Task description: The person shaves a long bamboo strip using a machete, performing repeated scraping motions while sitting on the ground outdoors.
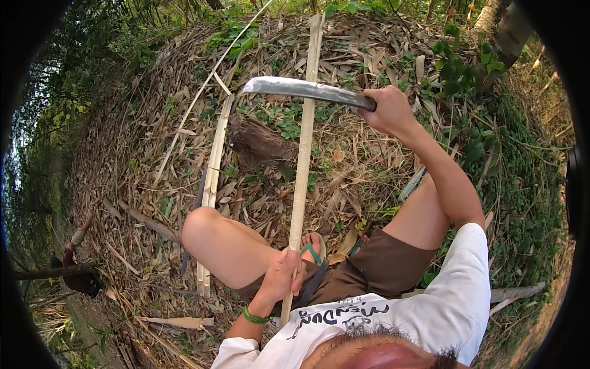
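Observation:
My left hand is closed around the near end of a long pale bamboo strip, close to my lap. The strip runs away from me between my knees, its far end on the leaf-covered ground. In my right hand is the handle end of a machete with a long, slightly curved blade. Its blade points left and crosses over the far part of the strip; whether the two touch, I cannot tell.
A short brown log lies beyond my left knee. Split bamboo pieces and a thin long strip rest to the left. A trunk stands at the far right. Someone in dark clothing seems to be at the far left.

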A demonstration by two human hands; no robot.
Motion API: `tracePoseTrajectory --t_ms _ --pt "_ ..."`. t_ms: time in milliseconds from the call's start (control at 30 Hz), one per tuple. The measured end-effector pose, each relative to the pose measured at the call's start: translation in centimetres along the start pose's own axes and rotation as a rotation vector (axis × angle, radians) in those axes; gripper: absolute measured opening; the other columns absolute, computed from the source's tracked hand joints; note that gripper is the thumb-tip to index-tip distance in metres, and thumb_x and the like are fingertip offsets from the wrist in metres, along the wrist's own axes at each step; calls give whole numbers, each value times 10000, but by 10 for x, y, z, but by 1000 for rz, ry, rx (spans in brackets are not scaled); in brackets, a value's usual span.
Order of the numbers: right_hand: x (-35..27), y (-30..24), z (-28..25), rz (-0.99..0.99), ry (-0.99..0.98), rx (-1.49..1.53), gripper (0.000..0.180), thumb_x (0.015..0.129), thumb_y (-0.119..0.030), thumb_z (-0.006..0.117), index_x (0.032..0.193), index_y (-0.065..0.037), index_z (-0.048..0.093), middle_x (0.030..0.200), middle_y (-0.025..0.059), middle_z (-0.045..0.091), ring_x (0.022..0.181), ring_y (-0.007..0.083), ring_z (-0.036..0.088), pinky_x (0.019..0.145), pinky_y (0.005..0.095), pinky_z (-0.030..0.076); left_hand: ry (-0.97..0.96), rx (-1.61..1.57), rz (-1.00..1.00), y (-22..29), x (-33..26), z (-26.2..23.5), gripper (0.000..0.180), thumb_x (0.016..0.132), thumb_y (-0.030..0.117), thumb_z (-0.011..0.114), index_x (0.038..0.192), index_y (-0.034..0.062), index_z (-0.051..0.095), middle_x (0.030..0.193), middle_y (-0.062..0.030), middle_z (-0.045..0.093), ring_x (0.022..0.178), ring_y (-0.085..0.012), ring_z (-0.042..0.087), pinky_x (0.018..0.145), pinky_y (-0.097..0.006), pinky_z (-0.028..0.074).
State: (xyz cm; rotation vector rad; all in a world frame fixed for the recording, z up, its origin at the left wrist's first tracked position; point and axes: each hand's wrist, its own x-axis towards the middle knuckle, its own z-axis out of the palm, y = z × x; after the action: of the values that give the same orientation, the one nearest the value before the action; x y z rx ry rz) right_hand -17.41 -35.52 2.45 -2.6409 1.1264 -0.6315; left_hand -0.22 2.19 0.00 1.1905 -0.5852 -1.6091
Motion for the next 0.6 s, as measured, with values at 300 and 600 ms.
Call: tracePoseTrajectory --t_ms 300,600 --pt "-7 1 15 -143 -25 -122 240 813 -336 668 781 -102 711 642 140 664 636 338 688 596 490 549 10 10 -40 -11 -6 -11 465 1077 486 373 817 104 430 462 -22 401 336 -117 361 332 -237 330" --pt "-2 18 22 -160 -84 -201 255 807 -357 674 804 -105 714 698 146 684 688 347 690 682 499 561 -44 -24 -77 -22 -10 -23 476 1082 483 366 818 89 419 480 -13 417 363 -98 396 353 -224 355"
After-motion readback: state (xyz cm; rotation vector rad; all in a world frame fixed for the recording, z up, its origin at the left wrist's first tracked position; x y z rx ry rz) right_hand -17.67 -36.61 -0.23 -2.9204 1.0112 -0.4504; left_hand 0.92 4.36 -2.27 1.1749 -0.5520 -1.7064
